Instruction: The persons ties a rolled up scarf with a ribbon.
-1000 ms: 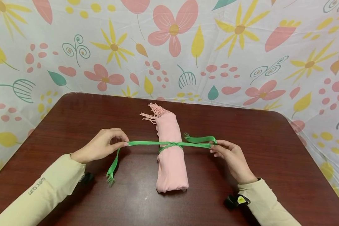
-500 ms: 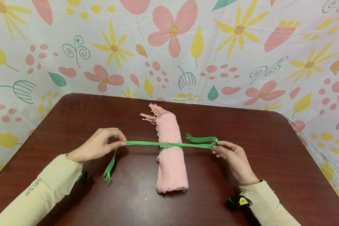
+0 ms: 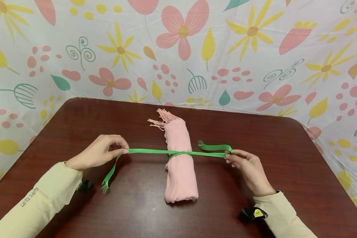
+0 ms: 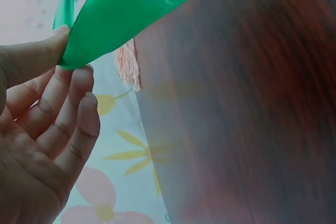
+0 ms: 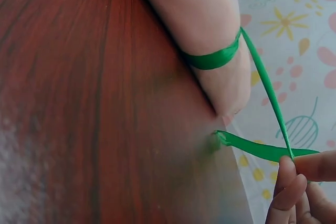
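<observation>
A rolled pink scarf point(image 3: 181, 178) with a fringe at its far end lies on the table, a green ribbon point(image 3: 148, 151) wrapped around its middle and crossed on top. My left hand point(image 3: 98, 152) pinches one side of the ribbon between thumb and fingertips; its frayed tail hangs below. On the other side my right hand point(image 3: 251, 170) pinches the other length, whose tail curls back toward the scarf. Both lengths are stretched nearly straight. The left wrist view shows the ribbon point(image 4: 121, 19) folded over the fingertips. In the right wrist view the ribbon point(image 5: 268, 87) runs taut from the scarf point(image 5: 194, 9).
The dark reddish wooden table point(image 3: 131, 215) has rounded far corners. Behind it hangs a white cloth point(image 3: 178, 76) printed with flowers and leaves. A dark wrist camera point(image 3: 247, 214) is strapped at the right sleeve, another point(image 3: 85, 186) at the left.
My left hand has drawn leftward and my right hand slightly rightward, both with the ribbon. The crossing on top of the scarf has pulled flatter and tighter. The scarf stays in place.
</observation>
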`<act>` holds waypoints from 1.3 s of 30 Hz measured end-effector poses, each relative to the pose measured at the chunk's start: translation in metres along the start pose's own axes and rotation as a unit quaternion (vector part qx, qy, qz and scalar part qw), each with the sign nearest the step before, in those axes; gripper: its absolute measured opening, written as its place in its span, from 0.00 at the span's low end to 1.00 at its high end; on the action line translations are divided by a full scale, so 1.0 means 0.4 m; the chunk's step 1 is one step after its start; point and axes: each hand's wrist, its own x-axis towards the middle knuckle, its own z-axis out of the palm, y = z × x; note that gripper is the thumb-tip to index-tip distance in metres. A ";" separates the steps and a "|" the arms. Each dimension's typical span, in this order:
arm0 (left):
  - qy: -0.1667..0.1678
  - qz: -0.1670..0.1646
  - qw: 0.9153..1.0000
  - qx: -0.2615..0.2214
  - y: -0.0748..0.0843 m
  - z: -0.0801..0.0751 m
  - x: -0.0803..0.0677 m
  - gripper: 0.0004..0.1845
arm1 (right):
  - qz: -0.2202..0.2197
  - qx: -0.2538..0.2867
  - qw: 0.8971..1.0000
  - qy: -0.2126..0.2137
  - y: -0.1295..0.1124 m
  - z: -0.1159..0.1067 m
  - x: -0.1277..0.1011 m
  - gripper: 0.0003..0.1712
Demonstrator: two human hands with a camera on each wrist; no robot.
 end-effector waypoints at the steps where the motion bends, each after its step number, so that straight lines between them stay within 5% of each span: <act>1: -0.001 -0.003 1.000 -0.002 0.000 -0.001 -0.001 0.06 | 0.000 0.002 1.000 0.001 -0.001 -0.001 -0.001 0.05; 31: 0.011 0.011 1.000 0.020 -0.012 0.003 -0.012 0.07 | 0.011 0.000 1.000 0.005 0.001 -0.014 0.001 0.04; 39: 0.038 0.011 0.998 0.038 -0.006 0.015 -0.008 0.07 | 0.021 -0.013 0.999 -0.034 -0.001 -0.011 0.002 0.10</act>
